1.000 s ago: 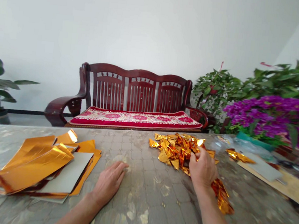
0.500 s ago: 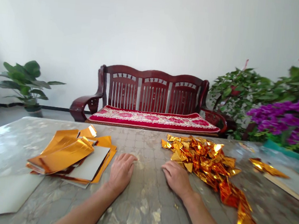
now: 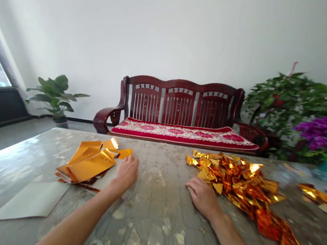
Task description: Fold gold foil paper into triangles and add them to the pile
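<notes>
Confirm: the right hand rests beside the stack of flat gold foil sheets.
Wrong hand. The head view shows the left hand beside the stack of flat gold foil sheets; the right hand rests at the crumpled foil heap.

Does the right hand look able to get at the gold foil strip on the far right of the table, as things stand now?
Probably yes, but not directly: the right hand rests at the near edge of the crumpled gold foil heap, and that heap lies between it and the gold foil strip. The hand would likely need to pass over the low heap.
</notes>
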`<move>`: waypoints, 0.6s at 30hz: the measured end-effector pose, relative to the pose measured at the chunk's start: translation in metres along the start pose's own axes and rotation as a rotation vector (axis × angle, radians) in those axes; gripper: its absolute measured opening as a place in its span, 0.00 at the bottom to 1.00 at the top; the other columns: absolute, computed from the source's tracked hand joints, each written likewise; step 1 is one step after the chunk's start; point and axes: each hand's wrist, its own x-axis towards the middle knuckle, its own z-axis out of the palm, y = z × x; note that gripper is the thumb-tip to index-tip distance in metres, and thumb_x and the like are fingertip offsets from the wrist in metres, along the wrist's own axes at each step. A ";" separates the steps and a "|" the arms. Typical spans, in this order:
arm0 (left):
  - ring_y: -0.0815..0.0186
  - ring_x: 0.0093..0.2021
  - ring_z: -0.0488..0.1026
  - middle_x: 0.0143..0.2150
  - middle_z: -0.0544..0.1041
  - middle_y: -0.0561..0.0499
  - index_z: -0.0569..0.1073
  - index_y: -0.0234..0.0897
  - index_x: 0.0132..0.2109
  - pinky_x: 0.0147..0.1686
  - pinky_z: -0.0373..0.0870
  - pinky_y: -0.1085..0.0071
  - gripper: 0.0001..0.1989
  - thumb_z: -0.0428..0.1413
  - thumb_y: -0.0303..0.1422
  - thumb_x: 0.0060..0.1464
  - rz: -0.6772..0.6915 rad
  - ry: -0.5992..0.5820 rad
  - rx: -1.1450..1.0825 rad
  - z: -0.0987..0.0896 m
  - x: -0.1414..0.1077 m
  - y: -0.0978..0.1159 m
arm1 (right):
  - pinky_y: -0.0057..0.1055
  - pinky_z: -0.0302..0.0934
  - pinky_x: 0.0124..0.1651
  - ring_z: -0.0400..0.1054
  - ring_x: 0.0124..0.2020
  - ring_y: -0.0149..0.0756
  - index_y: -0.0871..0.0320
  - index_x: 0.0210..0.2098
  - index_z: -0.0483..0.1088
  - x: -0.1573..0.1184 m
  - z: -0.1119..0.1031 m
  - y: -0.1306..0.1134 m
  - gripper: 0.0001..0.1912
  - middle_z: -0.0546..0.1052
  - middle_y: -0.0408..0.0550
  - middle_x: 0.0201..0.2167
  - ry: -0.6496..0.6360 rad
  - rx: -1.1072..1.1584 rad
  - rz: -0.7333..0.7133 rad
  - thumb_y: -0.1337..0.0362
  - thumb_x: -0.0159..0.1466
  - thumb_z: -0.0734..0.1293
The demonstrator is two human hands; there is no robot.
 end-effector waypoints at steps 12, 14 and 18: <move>0.46 0.52 0.74 0.49 0.75 0.30 0.73 0.26 0.50 0.43 0.73 0.56 0.21 0.38 0.25 0.63 -0.082 -0.142 0.106 0.019 0.006 -0.044 | 0.29 0.58 0.45 0.68 0.41 0.35 0.54 0.36 0.76 0.000 0.000 -0.005 0.10 0.76 0.45 0.36 0.004 -0.057 0.024 0.70 0.67 0.62; 0.45 0.51 0.75 0.49 0.75 0.29 0.74 0.26 0.50 0.42 0.73 0.56 0.20 0.40 0.26 0.63 -0.082 -0.143 0.109 0.018 0.008 -0.045 | 0.29 0.58 0.44 0.68 0.41 0.34 0.54 0.36 0.76 0.000 0.000 -0.005 0.10 0.76 0.45 0.36 0.000 -0.071 0.021 0.70 0.67 0.63; 0.45 0.50 0.75 0.48 0.75 0.29 0.73 0.25 0.50 0.43 0.73 0.56 0.18 0.42 0.28 0.63 -0.068 -0.141 0.130 0.016 0.010 -0.045 | 0.28 0.58 0.43 0.69 0.41 0.34 0.54 0.36 0.76 0.001 -0.001 -0.007 0.11 0.76 0.44 0.36 -0.015 -0.098 0.013 0.71 0.66 0.62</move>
